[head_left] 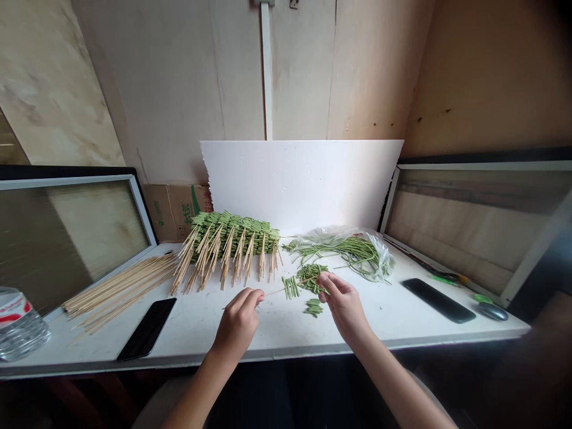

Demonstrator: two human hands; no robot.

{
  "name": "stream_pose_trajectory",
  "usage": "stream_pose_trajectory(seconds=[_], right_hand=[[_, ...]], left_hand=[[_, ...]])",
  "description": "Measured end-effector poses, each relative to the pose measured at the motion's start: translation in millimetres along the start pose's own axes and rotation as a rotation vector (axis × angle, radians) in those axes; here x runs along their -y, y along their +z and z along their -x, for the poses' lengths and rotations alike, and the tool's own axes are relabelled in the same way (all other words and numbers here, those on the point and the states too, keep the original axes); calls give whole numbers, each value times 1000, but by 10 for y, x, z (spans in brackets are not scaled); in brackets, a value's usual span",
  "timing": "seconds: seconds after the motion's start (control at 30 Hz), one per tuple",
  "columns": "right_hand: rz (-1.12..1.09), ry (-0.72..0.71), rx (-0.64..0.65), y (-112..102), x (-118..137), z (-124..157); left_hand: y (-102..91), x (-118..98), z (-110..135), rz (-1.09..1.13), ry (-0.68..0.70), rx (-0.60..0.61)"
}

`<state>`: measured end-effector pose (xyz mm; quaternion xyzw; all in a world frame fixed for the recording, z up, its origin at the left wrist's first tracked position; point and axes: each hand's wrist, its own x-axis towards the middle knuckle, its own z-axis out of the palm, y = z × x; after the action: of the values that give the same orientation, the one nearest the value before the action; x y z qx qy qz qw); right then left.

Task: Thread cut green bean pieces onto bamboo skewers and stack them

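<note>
Green bean pieces [291,288] line a stick [273,292] between the left hand [239,319], gripping it, and right hand [345,300], pinching something unclear at its tip.

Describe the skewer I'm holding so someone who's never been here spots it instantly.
Find the big white board standing at the back of the table, then look down toward the front. The skewer runs from the left hand toward the right hand, a short row of green pieces on it. Unlike the stacked skewers farther back on the left, this one is held.
</note>
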<state>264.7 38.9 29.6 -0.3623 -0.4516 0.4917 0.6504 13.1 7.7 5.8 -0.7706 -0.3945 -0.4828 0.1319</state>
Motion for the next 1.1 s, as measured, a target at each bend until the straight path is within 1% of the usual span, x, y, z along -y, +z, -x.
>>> stream_pose_trajectory(seconds=[0.07,0.2,0.3,0.37,0.53,0.8,0.97,1.1], right_hand=[[65,-36,-5,-7,-20,11],[133,-83,17,-22,-35,25],[148,-90,45,-23,-45,30],[130,-72,44,-17,-63,35],[101,-12,3,12,-108,65],[167,-50,12,18,-96,70],[195,-61,14,12,-79,63],[184,20,9,-3,-83,36]], left_hand=[[-7,16,-5,6,-20,1],[-33,52,-21,66,-107,36],[-45,64,-20,95,-155,62],[-35,61,-6,94,-172,53],[24,51,33,64,-166,45],[-19,73,-16,32,-93,40],[-5,84,-7,58,-118,53],[22,91,-12,111,-178,48]])
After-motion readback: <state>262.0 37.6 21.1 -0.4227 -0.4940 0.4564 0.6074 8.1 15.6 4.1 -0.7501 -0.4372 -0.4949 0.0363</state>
